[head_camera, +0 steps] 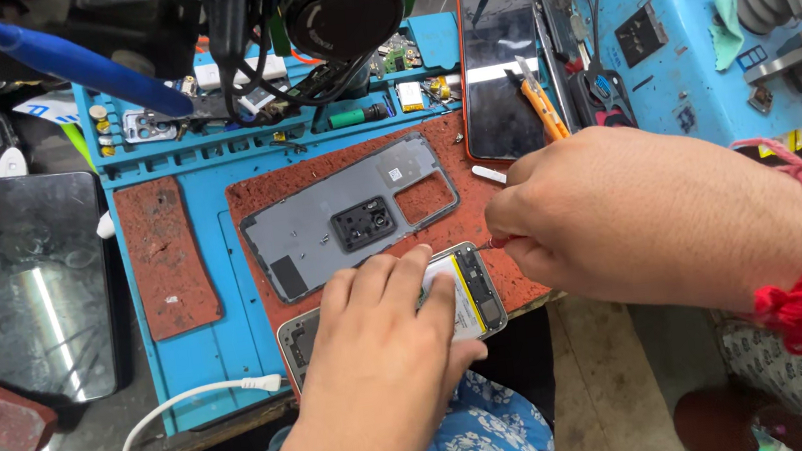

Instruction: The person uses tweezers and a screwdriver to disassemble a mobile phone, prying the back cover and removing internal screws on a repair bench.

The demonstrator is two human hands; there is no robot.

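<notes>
An opened smartphone lies at the front edge of a red-brown pad, its insides and white battery showing. My left hand lies flat on it and covers most of it. My right hand pinches a thin tool with a red tip whose point rests at the phone's right end. Just behind lies the phone's grey back frame with a camera cut-out, untouched.
A blue work mat holds a second red-brown pad, small parts and screws. A dark phone and an orange knife lie behind. A tablet lies left, a white cable in front, a microscope overhead.
</notes>
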